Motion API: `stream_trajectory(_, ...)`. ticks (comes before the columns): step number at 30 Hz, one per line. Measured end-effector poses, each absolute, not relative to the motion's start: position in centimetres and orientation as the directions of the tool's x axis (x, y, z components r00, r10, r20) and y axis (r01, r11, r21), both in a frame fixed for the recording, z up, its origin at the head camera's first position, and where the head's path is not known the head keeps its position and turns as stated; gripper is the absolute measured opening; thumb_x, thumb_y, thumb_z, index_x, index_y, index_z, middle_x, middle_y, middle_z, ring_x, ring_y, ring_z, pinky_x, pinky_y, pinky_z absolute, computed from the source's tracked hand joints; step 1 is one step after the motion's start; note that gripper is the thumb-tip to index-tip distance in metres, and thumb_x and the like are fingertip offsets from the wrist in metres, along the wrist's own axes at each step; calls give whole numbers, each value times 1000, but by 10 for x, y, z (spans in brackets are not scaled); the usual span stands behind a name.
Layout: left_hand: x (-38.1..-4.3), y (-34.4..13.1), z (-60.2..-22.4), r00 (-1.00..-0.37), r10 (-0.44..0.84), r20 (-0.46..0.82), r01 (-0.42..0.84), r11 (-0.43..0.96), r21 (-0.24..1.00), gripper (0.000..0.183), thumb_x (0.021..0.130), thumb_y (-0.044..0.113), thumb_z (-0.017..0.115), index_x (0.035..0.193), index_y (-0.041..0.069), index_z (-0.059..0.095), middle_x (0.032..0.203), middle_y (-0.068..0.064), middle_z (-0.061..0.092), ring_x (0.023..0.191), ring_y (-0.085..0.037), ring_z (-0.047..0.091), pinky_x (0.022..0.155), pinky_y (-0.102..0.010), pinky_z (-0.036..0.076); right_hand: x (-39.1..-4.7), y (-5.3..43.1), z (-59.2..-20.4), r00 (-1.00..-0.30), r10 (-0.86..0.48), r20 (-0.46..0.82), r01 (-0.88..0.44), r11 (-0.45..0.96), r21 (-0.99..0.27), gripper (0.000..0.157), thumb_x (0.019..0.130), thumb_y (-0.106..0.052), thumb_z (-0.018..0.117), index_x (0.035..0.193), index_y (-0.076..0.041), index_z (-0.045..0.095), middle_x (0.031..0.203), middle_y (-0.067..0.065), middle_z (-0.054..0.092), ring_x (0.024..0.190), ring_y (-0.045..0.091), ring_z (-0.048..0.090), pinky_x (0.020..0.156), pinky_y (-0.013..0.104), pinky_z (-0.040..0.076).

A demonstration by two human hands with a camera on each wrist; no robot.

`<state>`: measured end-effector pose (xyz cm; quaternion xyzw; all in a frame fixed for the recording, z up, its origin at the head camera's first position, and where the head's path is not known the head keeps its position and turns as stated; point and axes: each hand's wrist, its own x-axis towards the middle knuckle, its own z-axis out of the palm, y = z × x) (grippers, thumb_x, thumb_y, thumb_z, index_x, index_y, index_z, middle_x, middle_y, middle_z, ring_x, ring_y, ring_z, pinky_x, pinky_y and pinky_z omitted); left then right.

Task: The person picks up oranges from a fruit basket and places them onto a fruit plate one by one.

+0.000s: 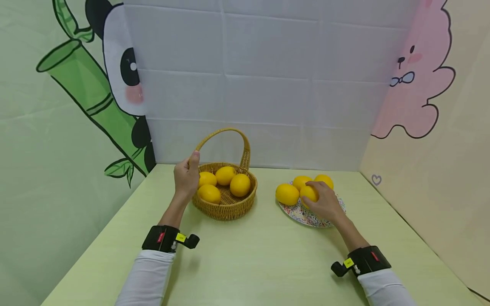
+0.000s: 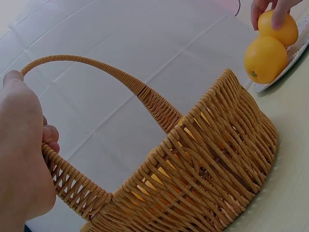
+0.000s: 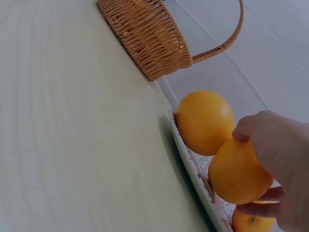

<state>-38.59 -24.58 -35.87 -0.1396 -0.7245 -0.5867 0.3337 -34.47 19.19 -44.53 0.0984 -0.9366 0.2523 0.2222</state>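
On the left side of the table, my left hand grips the handle of a woven wicker basket. Inside the basket lie several oranges, yellow in the head view. My right hand holds an orange between thumb and fingers over a round patterned plate. Another orange sits right beside the held one in the right wrist view, and more oranges lie behind it on the plate. In the left wrist view the basket wall mostly hides its oranges.
Basket and plate stand apart on a pale wood-grain table, the plate to the right. A white cloth backdrop rises behind the table. Printed side panels show a panda with bamboo and a pink bear.
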Motion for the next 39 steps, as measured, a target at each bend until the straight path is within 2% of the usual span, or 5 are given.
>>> stream_trajectory(9, -402, -248, -368, -736, -200, 646, 588, 283, 758, 58, 110, 32, 50, 60, 6, 34, 50, 3, 29, 39, 0, 20, 41, -20, 15, -346, 191, -447, -887, -82, 454, -287, 868, -404, 59, 95, -34, 72, 143, -4, 56, 139, 21, 54, 117, 38, 54, 87, 56, 51)
stream_trajectory(15, -422, -253, -381, -745, -189, 640, 581, 289, 761, 60, 109, 42, 49, 61, 9, 35, 50, 3, 29, 38, -1, 21, 39, -22, 15, -345, 191, -448, -885, -89, 457, -287, 877, -385, 59, 94, -35, 72, 142, -3, 58, 138, 20, 56, 118, 38, 54, 89, 57, 50)
stream_trajectory(26, -424, -256, -382, -745, -172, 645, 591, 280, 757, 65, 105, 57, 48, 60, 12, 35, 48, 6, 30, 39, -10, 25, 37, -22, 17, -345, 191, -447, -894, -93, 438, -273, 889, -368, 64, 96, -36, 70, 146, -1, 52, 142, 23, 52, 122, 41, 52, 92, 60, 49)
stream_trajectory(32, -424, -255, -382, -741, -171, 649, 598, 273, 754, 64, 105, 56, 49, 60, 12, 35, 47, 6, 30, 38, -8, 25, 37, -22, 17, -345, 192, -448, -902, -94, 422, -266, 891, -369, 65, 97, -37, 69, 148, -1, 49, 145, 25, 50, 125, 43, 49, 93, 61, 48)
stream_trajectory(39, -423, -254, -383, -743, -184, 644, 590, 274, 759, 61, 108, 46, 50, 60, 11, 34, 48, 5, 30, 36, -2, 23, 37, -22, 15, -344, 193, -449, -902, -92, 421, -269, 883, -384, 66, 97, -38, 70, 147, 0, 50, 148, 26, 47, 130, 44, 45, 101, 66, 41)
